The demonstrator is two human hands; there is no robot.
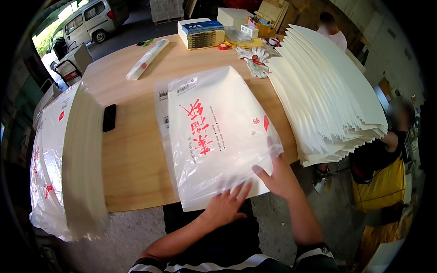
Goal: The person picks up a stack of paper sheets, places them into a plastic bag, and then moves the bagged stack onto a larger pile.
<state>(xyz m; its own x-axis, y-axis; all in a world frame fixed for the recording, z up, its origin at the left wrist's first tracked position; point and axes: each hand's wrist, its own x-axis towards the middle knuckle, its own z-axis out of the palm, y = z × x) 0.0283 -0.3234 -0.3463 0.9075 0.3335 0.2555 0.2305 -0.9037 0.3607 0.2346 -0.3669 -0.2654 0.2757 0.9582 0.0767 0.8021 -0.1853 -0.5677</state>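
Note:
A clear plastic bag (236, 150) with red printing lies in front of me at the table's near edge, white paper sheets inside it. A white corner of the sheets (260, 189) shows at the bag's near end, between my hands. My left hand (226, 207) rests at that near edge with its fingers spread, touching the plastic. At the bag's near right side is my right hand (278, 175), thumb apart from the fingers, which lie along the plastic and look slightly blurred. More printed clear bags (164, 109) lie under the bag's left edge.
Tall fanned stacks of white sheets (332, 91) stand at right, wrapped stacks (57, 132) at left. On the wooden table (132, 154) are a black phone (109, 118), a plastic roll (148, 59), gloves (256, 63), red tape (222, 47) and boxes (200, 34). Two people sit to the right.

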